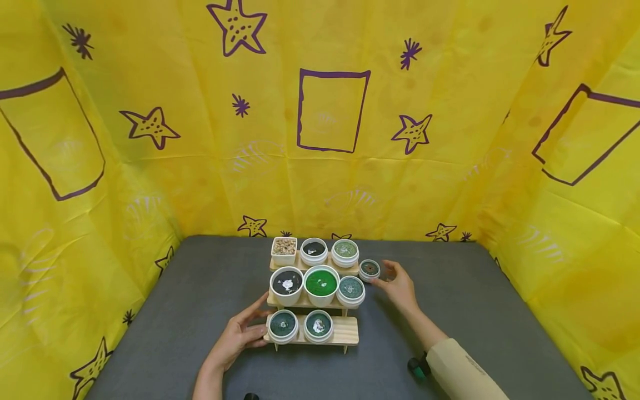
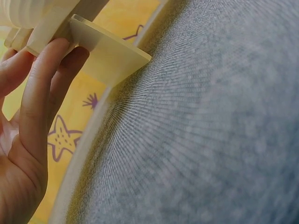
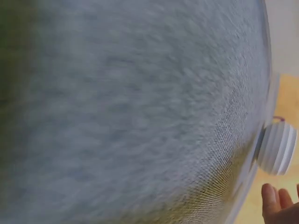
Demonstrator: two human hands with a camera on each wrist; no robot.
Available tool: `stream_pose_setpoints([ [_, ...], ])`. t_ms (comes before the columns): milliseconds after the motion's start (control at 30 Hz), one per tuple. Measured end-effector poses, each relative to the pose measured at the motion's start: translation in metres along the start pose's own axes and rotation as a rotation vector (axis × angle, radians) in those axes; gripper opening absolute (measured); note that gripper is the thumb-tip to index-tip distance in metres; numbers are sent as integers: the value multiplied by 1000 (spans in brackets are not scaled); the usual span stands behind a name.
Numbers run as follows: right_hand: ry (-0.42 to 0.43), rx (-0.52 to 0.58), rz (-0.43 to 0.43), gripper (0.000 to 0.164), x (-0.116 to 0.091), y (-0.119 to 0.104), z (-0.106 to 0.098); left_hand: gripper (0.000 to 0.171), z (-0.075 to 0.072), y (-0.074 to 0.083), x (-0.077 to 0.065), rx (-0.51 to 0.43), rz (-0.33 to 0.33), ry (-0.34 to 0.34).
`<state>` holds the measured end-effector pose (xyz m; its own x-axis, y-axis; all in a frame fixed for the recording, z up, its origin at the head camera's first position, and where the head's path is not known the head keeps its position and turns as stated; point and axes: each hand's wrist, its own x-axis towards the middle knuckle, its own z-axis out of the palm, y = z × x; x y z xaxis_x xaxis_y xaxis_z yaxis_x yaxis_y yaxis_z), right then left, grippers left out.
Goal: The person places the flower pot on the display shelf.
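Note:
A three-tier wooden stand [image 1: 345, 331] holds several white pots with dark or green tops. My left hand [image 1: 240, 331] grips the left end of its lowest tier, beside a pot with a dark teal top [image 1: 282, 324]. In the left wrist view, the fingers [image 2: 35, 102] meet the edge of the pale stand [image 2: 105, 53]. My right hand [image 1: 398, 284] is beside a small pot [image 1: 369, 269] that stands on the table, right of the stand. The right wrist view shows this ribbed white pot [image 3: 278, 148] with a small gap to the fingertips [image 3: 269, 198].
A square white dish of tan bits [image 1: 284, 249] sits at the top tier's left. The middle tier bears a large bright green pot [image 1: 321, 283]. Yellow patterned cloth [image 1: 330, 189] encloses the grey table [image 1: 215, 278]. A black-green object [image 1: 417, 368] lies near the right sleeve.

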<state>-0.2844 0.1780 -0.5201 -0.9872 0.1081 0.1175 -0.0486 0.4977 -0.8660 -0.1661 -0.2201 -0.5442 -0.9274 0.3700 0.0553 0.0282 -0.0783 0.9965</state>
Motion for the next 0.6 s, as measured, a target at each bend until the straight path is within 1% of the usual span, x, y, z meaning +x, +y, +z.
stream_pose_setpoints([
  [100,-10,9,35,68,8,2,2,74,0,0,0,-12,6,-8],
  [200,-24,8,50,70,13,3,4,74,0,0,0,-15,7,-10],
  [433,-48,15,75,72,21,1,9,74,0,0,0,-9,-3,-4],
  [600,-54,10,77,73,23,0,12,74,0,1,0,-2,-9,4],
])
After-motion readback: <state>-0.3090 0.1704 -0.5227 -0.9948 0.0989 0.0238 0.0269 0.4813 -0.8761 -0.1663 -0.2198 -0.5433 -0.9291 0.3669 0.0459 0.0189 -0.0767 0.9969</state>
